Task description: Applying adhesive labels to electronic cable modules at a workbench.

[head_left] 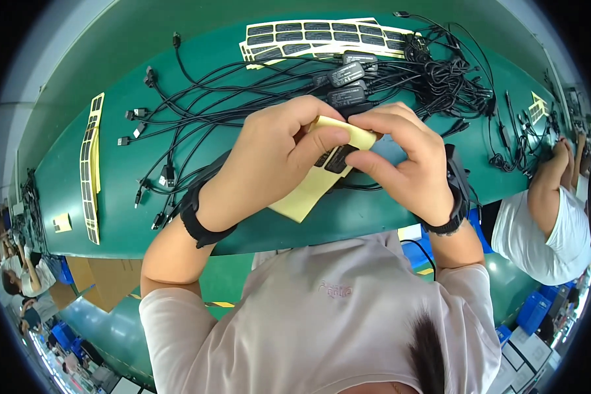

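My left hand [276,148] grips a folded yellow sheet of labels [300,198], its thumb lying over the bent top edge. Black stickers [339,159] show on the part of the sheet between my hands. On the right side, my right hand [404,154] closes on the same sheet, with its thumb tip against a black sticker and its index finger at the fold. Just beyond my fingers lies a bunch of black cables [223,108] with black label-bearing boxes [347,75] along them.
More label sheets [315,36] lie at the far side of the green table [121,203]. A long label strip [90,171] is at the left, near a small yellow piece [62,222]. Tangled cables [443,82] heap at the right. A co-worker [545,217] sits to the right.
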